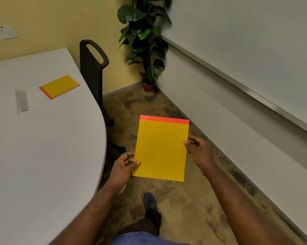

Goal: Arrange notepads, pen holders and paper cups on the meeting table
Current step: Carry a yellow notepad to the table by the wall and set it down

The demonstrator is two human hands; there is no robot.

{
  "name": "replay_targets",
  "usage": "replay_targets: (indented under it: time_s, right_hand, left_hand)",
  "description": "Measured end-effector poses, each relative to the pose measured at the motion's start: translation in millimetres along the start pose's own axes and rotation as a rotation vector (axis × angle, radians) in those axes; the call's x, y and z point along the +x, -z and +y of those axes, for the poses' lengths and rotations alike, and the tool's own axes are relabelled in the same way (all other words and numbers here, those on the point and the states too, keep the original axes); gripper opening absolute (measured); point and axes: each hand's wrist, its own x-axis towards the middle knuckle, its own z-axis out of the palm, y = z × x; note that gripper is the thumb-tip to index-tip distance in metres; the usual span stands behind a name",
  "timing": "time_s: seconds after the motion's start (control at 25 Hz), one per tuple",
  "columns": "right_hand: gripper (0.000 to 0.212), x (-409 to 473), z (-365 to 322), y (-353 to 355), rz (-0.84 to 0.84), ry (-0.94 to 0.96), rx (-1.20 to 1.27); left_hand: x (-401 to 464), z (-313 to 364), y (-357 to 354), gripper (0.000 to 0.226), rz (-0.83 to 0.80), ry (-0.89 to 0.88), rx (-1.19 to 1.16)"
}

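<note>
I hold a yellow notepad (161, 149) with a red top strip flat in front of me, over the floor and to the right of the white meeting table (43, 147). My left hand (125, 167) pinches its lower left edge. My right hand (198, 150) grips its right edge. A second yellow notepad (60, 86) lies on the table near its far right side, red strip toward the left. No pen holders or paper cups are in view.
A black office chair (93, 71) stands at the table's far right edge. A potted plant (145, 41) fills the corner. A whiteboard ledge (237, 85) runs along the right wall. A small clear object (21, 101) lies on the table.
</note>
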Motion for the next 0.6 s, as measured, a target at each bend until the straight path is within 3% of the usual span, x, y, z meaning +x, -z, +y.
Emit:
replay_targets:
  time_s: [0.24, 0.6]
  right_hand:
    - [0.035, 141.5, -31.4, -21.7, -0.007, 0.022, 0.007]
    - [0.034, 339.6, -76.5, -62.6, -0.032, 0.060, 0.038]
  left_hand:
    - [136.8, 50.0, -10.6, 0.034, -0.007, -0.016, -0.027]
    - [306.2, 130.8, -10.8, 0.028, 0.079, -0.103, 0.141]
